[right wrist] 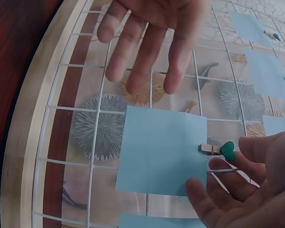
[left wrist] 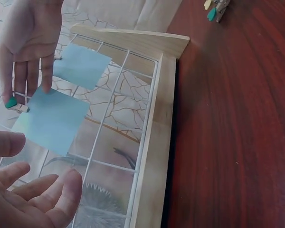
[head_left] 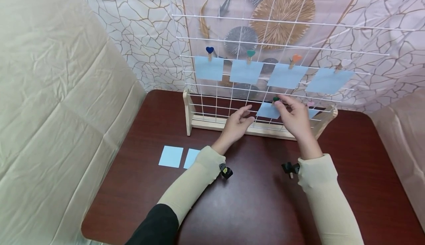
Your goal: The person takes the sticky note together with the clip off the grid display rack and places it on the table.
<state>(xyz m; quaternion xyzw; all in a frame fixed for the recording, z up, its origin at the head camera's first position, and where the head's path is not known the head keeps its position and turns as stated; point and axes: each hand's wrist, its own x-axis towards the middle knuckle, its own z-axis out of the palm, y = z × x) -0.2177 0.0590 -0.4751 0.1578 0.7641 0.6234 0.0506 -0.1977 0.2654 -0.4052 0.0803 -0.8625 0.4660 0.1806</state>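
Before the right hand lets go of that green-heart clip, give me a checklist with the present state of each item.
1. Green heart clip bites the edge of the blue note: ok.
2. Clip hooked over a wire of the white grid: cannot tell.
3. Right hand at the clip, fingertips beside the heart: ok.
4. Left hand open, apart from the note: ok.
5. Note hangs square with the four notes in the upper row: not ok, it sits tilted.
6. Spare notes on the table within reach: ok.

Paper (head_left: 267,110) on grid (head_left: 212,101), hands flanking
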